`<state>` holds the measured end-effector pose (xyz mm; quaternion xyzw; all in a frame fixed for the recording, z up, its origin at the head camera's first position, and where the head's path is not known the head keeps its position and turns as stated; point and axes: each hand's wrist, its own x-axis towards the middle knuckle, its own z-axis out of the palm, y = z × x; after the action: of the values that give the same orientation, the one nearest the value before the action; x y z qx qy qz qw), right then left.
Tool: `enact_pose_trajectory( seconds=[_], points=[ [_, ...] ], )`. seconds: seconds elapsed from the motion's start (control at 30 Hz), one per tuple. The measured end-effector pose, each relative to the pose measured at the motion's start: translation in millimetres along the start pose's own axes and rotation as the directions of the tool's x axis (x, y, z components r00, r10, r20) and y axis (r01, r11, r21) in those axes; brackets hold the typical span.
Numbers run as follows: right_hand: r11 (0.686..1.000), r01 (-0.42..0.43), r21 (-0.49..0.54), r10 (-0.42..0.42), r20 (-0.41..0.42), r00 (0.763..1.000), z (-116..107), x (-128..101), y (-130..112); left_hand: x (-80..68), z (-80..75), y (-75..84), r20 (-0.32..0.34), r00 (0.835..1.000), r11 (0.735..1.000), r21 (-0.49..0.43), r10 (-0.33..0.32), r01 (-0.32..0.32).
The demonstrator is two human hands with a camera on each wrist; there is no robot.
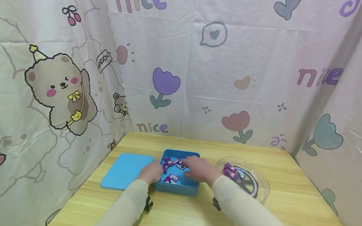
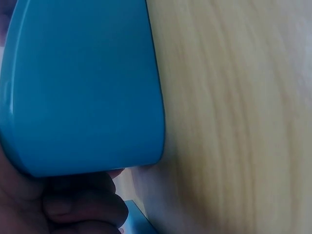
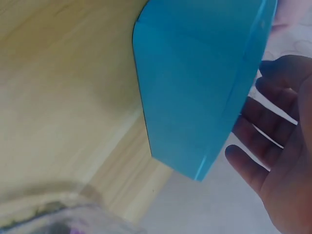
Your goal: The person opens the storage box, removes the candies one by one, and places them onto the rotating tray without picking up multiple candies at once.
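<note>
On the wooden table (image 1: 282, 175), going left to right, a flat blue lid (image 1: 125, 171) is lying toward the left edge, just beside an open blue box (image 1: 177, 187) that is standing near the table's middle. The box is holding several purple-wrapped candies (image 1: 172, 179), scattered over its floor.

The left hand (image 1: 152, 172) is resting against the box's left wall, at the near corner. In the left wrist view the fingers (image 2: 73, 204) are curling under and against the blue wall (image 2: 83, 87); the hand is gripping the box there.

The right hand (image 1: 198, 169) is reaching over the box from the right side, its palm facing down above the candies. In the right wrist view the fingers (image 3: 265, 131) are lying straight and slightly spread beside the box's outer wall (image 3: 195, 87), apart from one another and closed on nothing that shows. Whether a fingertip is touching a candy cannot be told from the head view.

To the right of the box, near but apart from it, a clear round plate (image 1: 261, 185) is sitting on the table, with a few more purple candies (image 1: 230, 170) lying on its left part.

Printed fabric (image 1: 198, 78) with bears, tulips and the word "nice" is hanging behind and beside the table.
</note>
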<state>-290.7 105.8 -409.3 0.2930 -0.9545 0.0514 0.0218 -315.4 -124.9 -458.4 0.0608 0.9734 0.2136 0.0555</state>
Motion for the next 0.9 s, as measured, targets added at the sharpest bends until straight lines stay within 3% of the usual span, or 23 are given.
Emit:
enact_pose_trajectory(
  seconds=[0.63, 0.9],
  points=[
    [0.993, 0.016, 0.113, -0.031, 0.134, 0.99, 18.7, 23.0, -14.3, 0.4, 0.7, -0.5, 0.003, 1.0, 1.0, 0.007, 0.002, -0.002],
    [0.989, 0.063, 0.137, -0.082, 0.141, 0.987, 26.5, 27.6, -17.2, 0.6, 2.1, -1.7, -0.001, 1.0, 0.999, 0.025, 0.023, -0.023]
  ],
)
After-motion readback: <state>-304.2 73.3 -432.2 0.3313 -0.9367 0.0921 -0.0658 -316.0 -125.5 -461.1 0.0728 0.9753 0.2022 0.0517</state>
